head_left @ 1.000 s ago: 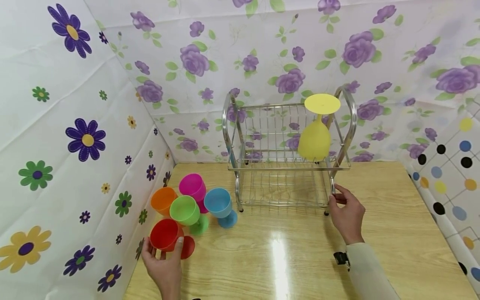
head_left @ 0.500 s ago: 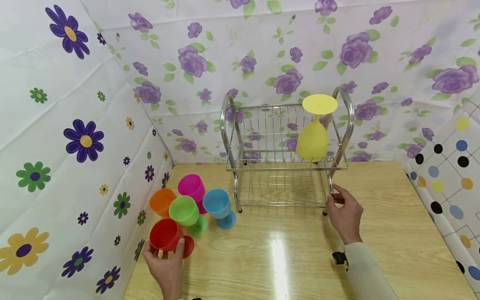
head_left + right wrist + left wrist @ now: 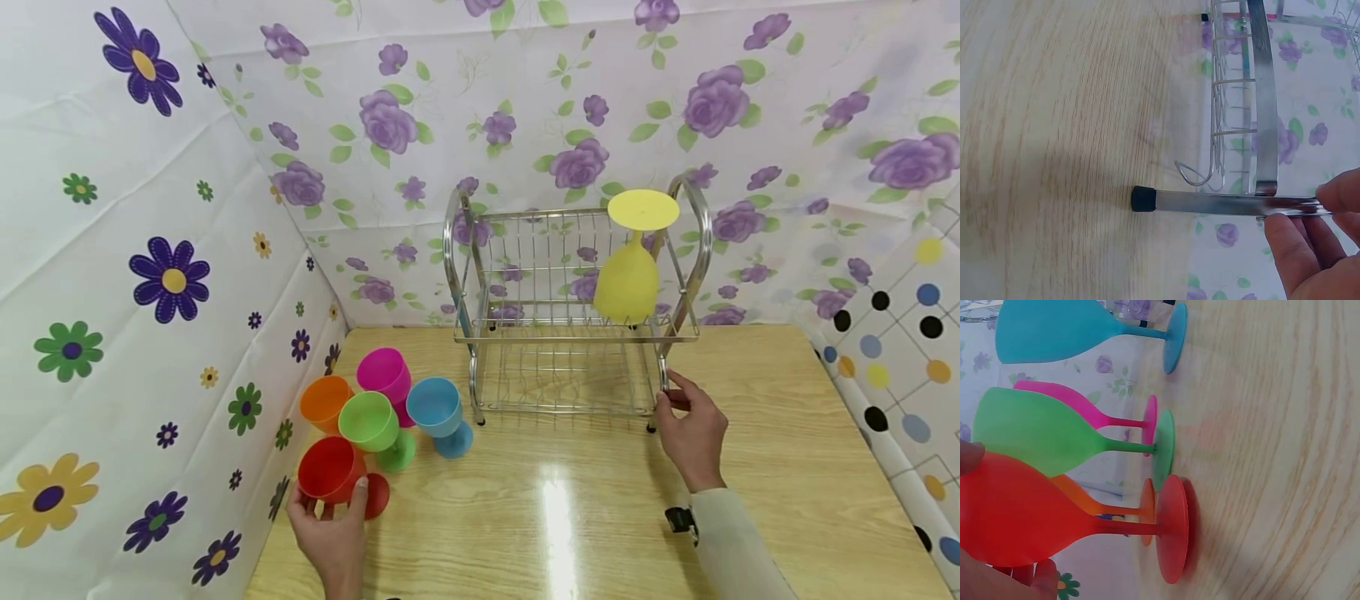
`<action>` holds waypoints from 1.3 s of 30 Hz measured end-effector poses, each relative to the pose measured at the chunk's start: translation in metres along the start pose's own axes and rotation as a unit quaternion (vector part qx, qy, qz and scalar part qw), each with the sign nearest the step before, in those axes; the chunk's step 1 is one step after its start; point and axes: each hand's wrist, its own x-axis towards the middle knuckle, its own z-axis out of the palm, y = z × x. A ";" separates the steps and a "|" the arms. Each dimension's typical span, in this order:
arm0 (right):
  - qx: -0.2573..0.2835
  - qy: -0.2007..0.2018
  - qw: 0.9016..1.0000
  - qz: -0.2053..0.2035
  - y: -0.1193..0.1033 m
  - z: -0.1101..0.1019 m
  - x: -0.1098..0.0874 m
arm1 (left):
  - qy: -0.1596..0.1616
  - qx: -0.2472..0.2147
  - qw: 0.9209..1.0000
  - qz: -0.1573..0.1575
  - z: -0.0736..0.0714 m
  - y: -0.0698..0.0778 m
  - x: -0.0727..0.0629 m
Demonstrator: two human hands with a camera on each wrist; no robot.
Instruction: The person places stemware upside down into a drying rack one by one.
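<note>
In the head view your left hand [image 3: 330, 537] grips one red goblet [image 3: 330, 473], four more goblets [image 3: 369, 421] just beyond, tabletop [image 3: 495, 517] running to its edge past your right hand [image 3: 693, 433]; left wrist shows five stems [image 3: 1127, 529] past your fingers [image 3: 1046, 575]; right wrist, that hand pinching one rack leg [image 3: 1204, 203].

Sheet-walled tabletop workspace, room type unclear: purple-floral sheet [image 3: 498, 92] behind, daisy-print sheet [image 3: 112, 279] left, dotted sheet [image 3: 900, 383] right, wood-grain table [image 3: 622, 508], wire dish rack [image 3: 555, 339].

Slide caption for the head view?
Left hand grips red goblet; right hand holds wire rack bearing upturned yellow goblet.
</note>
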 end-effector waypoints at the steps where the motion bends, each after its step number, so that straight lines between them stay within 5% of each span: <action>1: -0.001 0.000 1.000 -0.001 0.000 0.000 0.000 | -0.001 0.001 1.000 0.003 -0.001 0.001 -0.001; 17: -0.024 -0.043 0.998 0.037 -0.011 -0.025 0.001 | -0.001 0.037 0.994 0.101 -0.002 0.024 -0.026; 31: 0.000 -0.111 0.993 0.030 -0.036 -0.042 -0.010 | -0.050 0.094 0.986 0.132 0.009 0.050 -0.056; 39: -0.011 -0.148 0.989 -0.002 -0.059 -0.053 -0.021 | -0.116 0.098 0.976 0.156 0.015 0.055 -0.066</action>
